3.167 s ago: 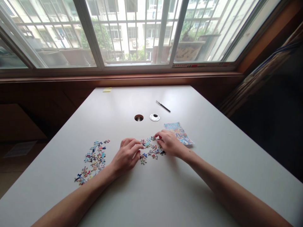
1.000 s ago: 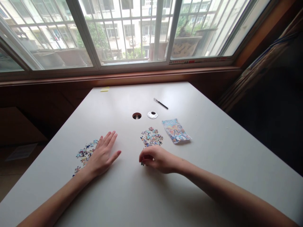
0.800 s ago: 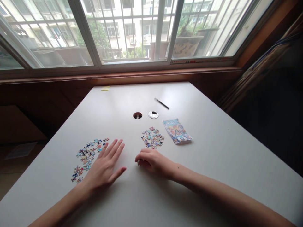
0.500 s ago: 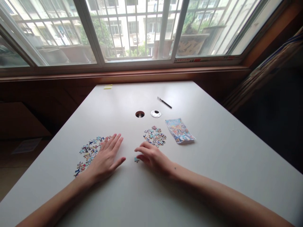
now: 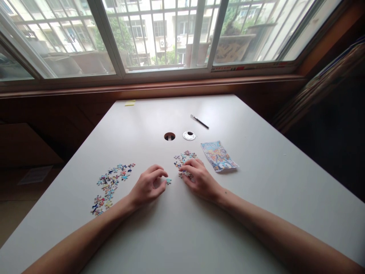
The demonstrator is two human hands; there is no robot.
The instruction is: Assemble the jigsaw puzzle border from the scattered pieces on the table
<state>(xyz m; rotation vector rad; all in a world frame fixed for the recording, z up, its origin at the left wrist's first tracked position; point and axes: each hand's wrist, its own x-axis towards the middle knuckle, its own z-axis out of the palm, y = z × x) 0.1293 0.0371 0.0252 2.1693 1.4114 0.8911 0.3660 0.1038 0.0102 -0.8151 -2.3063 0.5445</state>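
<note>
My left hand (image 5: pixel 149 184) is at the middle of the table, thumb and index finger curved and apart. Just beyond their tips lies a single teal jigsaw piece (image 5: pixel 169 181); whether they touch it I cannot tell. My right hand (image 5: pixel 199 177) rests over the near side of the right pile of jigsaw pieces (image 5: pixel 182 156). Its fingers are bent, with a gap between thumb and index finger, and it covers part of that pile. Left of my left hand, a long spread of loose jigsaw pieces (image 5: pixel 110 184) lies uncovered.
A colourful picture sheet (image 5: pixel 219 156) lies right of the right pile. Farther back are a black pen (image 5: pixel 200 121), a round cable hole (image 5: pixel 169 136) and its silver cover (image 5: pixel 189 135). A yellow sticker (image 5: pixel 130 103) marks the far edge of the white table (image 5: pixel 137 236).
My left hand has left the left spread and moved right to the teal piece. My right hand has shifted right and forward, away from that piece and onto the right pile.
</note>
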